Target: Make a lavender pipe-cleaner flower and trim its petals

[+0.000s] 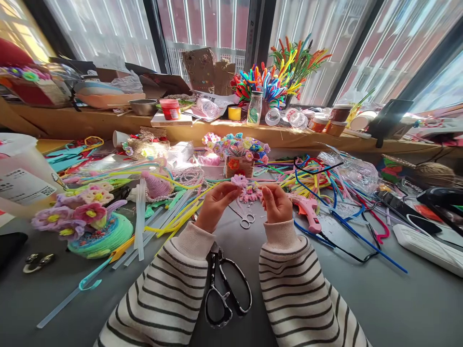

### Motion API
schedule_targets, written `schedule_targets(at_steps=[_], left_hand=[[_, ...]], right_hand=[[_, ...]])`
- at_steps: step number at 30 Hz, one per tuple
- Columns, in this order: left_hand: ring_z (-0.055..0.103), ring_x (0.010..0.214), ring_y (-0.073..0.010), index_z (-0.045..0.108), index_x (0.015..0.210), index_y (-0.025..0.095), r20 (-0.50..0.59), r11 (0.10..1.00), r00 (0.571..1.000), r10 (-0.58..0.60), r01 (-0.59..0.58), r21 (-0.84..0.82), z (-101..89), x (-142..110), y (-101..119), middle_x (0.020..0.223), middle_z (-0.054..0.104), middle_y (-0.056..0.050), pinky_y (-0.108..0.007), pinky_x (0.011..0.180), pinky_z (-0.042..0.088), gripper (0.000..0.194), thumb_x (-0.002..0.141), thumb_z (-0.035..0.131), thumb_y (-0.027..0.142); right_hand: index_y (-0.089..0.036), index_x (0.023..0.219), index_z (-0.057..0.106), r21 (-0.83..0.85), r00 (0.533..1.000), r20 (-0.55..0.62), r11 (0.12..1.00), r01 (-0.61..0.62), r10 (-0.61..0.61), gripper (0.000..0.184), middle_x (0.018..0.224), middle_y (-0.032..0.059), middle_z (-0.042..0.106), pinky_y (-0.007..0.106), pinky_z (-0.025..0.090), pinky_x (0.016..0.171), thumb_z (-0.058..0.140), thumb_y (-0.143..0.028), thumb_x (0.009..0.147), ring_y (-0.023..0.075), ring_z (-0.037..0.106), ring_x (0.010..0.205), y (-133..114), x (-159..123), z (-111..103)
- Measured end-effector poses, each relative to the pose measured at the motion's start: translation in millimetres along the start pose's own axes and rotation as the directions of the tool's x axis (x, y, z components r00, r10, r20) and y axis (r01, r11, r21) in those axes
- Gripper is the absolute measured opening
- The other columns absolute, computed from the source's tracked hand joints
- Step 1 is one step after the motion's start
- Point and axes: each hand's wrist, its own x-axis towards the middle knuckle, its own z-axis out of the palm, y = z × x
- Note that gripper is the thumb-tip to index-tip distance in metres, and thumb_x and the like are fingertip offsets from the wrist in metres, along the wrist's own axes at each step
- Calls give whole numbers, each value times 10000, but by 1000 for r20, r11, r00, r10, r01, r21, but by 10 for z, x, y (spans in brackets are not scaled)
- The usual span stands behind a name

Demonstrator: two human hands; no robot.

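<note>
My left hand (pixel 217 205) is raised over the grey table (pixel 379 303), its fingers pinched on a small pink pipe-cleaner flower (pixel 239 180). My right hand (pixel 277 202) is beside it, fingers curled and closed; what they pinch is too small to name. Both arms wear striped sleeves. More small pink flowers (pixel 250 194) lie just behind the hands. Small silver scissors (pixel 246 219) lie between the wrists, and large black scissors (pixel 226 289) lie between the forearms.
A pink glue gun (pixel 307 209) lies right of my right hand amid loose pipe cleaners (pixel 318 180). A flower basket (pixel 238 161) stands behind. A knitted flower piece (pixel 90 224) and glue sticks (pixel 140 226) lie left. A cluttered wooden shelf (pixel 108 123) runs along the windows.
</note>
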Motion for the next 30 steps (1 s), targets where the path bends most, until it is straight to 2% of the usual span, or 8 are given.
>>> schedule_targets(at_steps=[4,8,11,14,18,20,23,30], left_hand=[[477,743,-101,602,714,186,46,971,984,172,-177,162,-5,8,-11,758,497,5,-223,663,394,74,641,588,184],[463,732,-116,611,719,181,111,864,943,314,-332,380,-8,5,-25,753,458,-9,-247,645,403,79,647,580,173],[462,694,-115,618,706,172,132,760,921,367,-379,528,-16,7,-38,724,454,-13,-256,636,412,71,652,573,177],[481,702,-127,623,716,172,137,704,926,353,-359,613,-15,5,-56,714,476,-21,-268,653,427,88,668,553,198],[530,798,-141,535,981,183,189,822,960,205,-274,500,23,-30,-67,923,528,-63,-288,728,451,291,692,524,208],[540,841,-151,481,1039,175,193,878,969,152,-222,424,47,-51,-67,979,534,-77,-299,769,445,372,675,546,209],[548,850,-160,502,989,161,155,923,982,109,-158,352,60,-59,-77,953,562,-77,-304,775,449,328,670,552,221],[584,711,-137,564,815,132,79,969,997,16,-35,245,38,-23,-99,766,612,-36,-279,686,491,183,660,561,230]], right_hand=[[-183,754,559,81,996,87,997,13,-20,196,620,-8,518,189,350,408,497,-362,705,76,448,476,-26,-24,46],[-179,774,551,125,994,104,992,8,-21,193,609,-7,532,197,379,422,515,-349,691,83,469,486,-46,-42,77],[-172,802,543,78,994,109,997,-13,4,176,635,1,544,202,401,444,497,-317,713,88,486,513,-59,-57,79],[-167,813,543,17,996,87,1000,16,-17,152,688,15,563,203,422,464,495,-272,713,96,510,555,-57,-66,89],[-154,803,557,-71,997,46,996,60,-56,138,722,32,585,213,449,501,483,-222,708,107,535,594,-37,-63,99],[-154,805,560,-117,997,20,990,76,-74,140,729,35,590,216,456,510,480,-211,706,109,540,597,-30,-59,98],[-151,803,566,-178,995,9,979,104,-104,143,718,37,589,212,454,496,481,-197,698,110,538,585,-19,-54,103],[-175,751,567,-190,991,89,975,111,-96,120,706,18,573,205,456,482,467,-164,686,104,532,579,48,-56,115]])
